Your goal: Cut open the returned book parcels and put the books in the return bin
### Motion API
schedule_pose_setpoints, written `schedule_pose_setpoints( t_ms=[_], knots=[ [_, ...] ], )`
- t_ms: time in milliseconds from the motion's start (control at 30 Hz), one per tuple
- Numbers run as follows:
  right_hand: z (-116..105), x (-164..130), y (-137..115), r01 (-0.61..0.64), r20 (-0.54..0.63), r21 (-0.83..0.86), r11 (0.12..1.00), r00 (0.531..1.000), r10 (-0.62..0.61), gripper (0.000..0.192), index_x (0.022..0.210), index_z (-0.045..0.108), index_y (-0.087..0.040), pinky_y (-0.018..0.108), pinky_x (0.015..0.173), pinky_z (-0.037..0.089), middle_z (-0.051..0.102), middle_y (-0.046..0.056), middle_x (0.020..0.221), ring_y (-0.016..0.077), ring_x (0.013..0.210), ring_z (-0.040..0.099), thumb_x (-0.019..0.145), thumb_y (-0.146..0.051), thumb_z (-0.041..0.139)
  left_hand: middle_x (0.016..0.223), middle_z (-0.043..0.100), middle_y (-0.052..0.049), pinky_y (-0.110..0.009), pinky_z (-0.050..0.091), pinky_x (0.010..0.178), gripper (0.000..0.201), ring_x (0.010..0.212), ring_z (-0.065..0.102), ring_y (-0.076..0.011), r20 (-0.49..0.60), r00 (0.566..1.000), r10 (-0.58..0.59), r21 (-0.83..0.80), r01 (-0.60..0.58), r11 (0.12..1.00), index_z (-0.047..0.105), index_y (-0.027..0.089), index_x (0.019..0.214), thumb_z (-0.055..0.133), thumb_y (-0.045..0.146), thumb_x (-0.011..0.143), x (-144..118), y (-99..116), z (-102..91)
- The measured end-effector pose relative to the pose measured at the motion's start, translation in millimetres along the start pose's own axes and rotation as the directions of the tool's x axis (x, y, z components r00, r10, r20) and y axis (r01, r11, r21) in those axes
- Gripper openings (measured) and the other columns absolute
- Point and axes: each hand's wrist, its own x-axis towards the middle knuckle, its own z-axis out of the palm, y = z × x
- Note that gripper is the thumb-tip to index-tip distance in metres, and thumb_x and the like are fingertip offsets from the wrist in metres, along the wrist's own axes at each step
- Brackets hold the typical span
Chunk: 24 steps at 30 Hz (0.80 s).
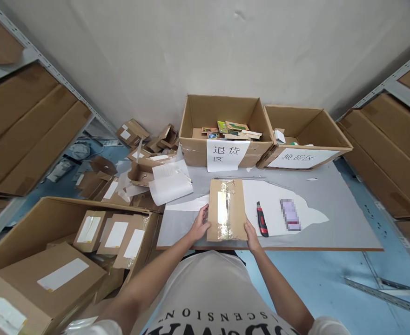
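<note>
- Flat cardboard parcel (226, 210) lies on the grey table (347, 218), at the near edge, roughly mid-width. Clear tape runs down its top face, lengthwise.
- Left hand (200, 225) grips the parcel's left long edge near the near corner; fingers wrap onto the side, thumb on top.
- Right hand (251, 232) holds the parcel's near right corner, fingers curled against the edge.
- Both hands closed on the parcel; parcel looks flat on the table, not lifted.
- Red utility knife (262, 219) lies just right of the parcel, near the right hand, not touched.
- Small purple item (290, 215) (blurred, can't tell what it is) further right of the knife, on a torn white sheet (271, 200) that spreads under the parcel's right side.
- Far edge of table: two open cartons side by side. Left carton (225, 128) has a white paper sign on its front and holds a few small flat packs. Right carton (305, 132) also carries a sign, tilted, nearly empty inside.
- Loose white papers (170, 181) hang over the table's far left corner.
- Floor left of table: heap of opened small boxes (138, 149) and scraps.
- Near left, off the table: large open carton (51, 218) with several labelled parcels (116, 235) standing in it; another sealed box (47, 284) in front.
- Shelving with flat cartons on both sides of the room.
</note>
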Motion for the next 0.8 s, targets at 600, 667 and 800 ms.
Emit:
schedule_pose_setpoints(
  t_ms=[600, 667, 800],
  knots=[
    [25, -91, -12, -0.232, -0.066, 0.411, 0.882, 0.957, 0.283, 0.057, 0.137, 0.029, -0.051, 0.058, 0.106, 0.033, 0.025, -0.013, 0.150, 0.0222, 0.141, 0.017, 0.084, -0.071, 0.022, 0.147, 0.035, -0.007, -0.044, 0.019, 0.112, 0.076, 0.138, 0.026, -0.0290, 0.060, 0.986, -0.155, 0.240, 0.136, 0.961, 0.048, 0.023, 0.134, 0.028, 0.074, 0.081, 149, 75, -39.9],
    [28, -90, -17, -0.248, -0.069, 0.447, 0.859, 0.948, 0.310, 0.057, 0.137, 0.031, -0.050, 0.057, 0.107, 0.032, 0.025, -0.013, 0.151, 0.0224, 0.141, 0.018, 0.084, -0.071, 0.024, 0.147, 0.035, -0.007, -0.043, 0.019, 0.113, 0.078, 0.138, 0.026, -0.0286, 0.071, 0.984, -0.161, 0.263, 0.137, 0.955, 0.047, 0.022, 0.135, 0.028, 0.074, 0.081, 148, 74, -41.2],
    [31, -90, -25, -0.277, -0.083, 0.510, 0.814, 0.926, 0.368, 0.058, 0.136, 0.035, -0.048, 0.056, 0.107, 0.032, 0.028, -0.011, 0.150, 0.0242, 0.142, 0.017, 0.083, -0.071, 0.030, 0.147, 0.033, -0.008, -0.042, 0.019, 0.113, 0.080, 0.139, 0.024, -0.0284, 0.076, 0.983, -0.166, 0.270, 0.140, 0.952, 0.046, 0.020, 0.135, 0.027, 0.075, 0.080, 146, 75, -43.7]
  ],
)
